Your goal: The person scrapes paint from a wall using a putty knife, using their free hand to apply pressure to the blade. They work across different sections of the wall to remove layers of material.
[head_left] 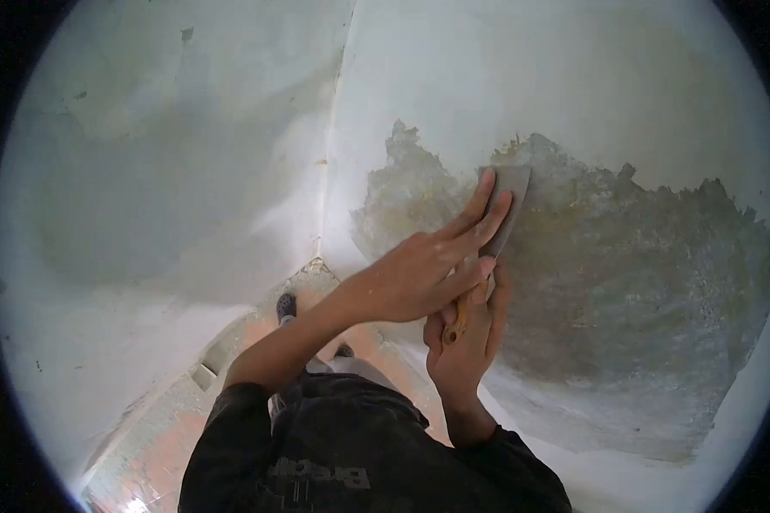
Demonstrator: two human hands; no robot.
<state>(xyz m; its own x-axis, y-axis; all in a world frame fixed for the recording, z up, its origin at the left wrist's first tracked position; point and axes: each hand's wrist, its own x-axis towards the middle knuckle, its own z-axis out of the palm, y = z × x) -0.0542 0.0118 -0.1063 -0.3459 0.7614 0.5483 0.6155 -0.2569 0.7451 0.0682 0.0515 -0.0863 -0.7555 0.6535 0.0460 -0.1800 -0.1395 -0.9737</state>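
Observation:
A putty knife with a wide metal blade (512, 190) and an orange-brown handle (460, 325) lies against the wall at the centre right. My right hand (469, 342) is wrapped round its handle, below the blade. My left hand (423, 278) crosses over from the left, with two fingers pressed flat on the blade and its other fingers near the handle's top. Around and right of the blade spreads a rough grey-brown patch (607, 274) with a ragged upper edge, where the white coating is gone.
The left wall (162, 171) meets the right wall (573, 68) at a vertical corner. Below are the dusty, orange-tinged floor (180, 453), my dark shoes (287, 305) and a small pale piece (204, 376) by the left wall's foot.

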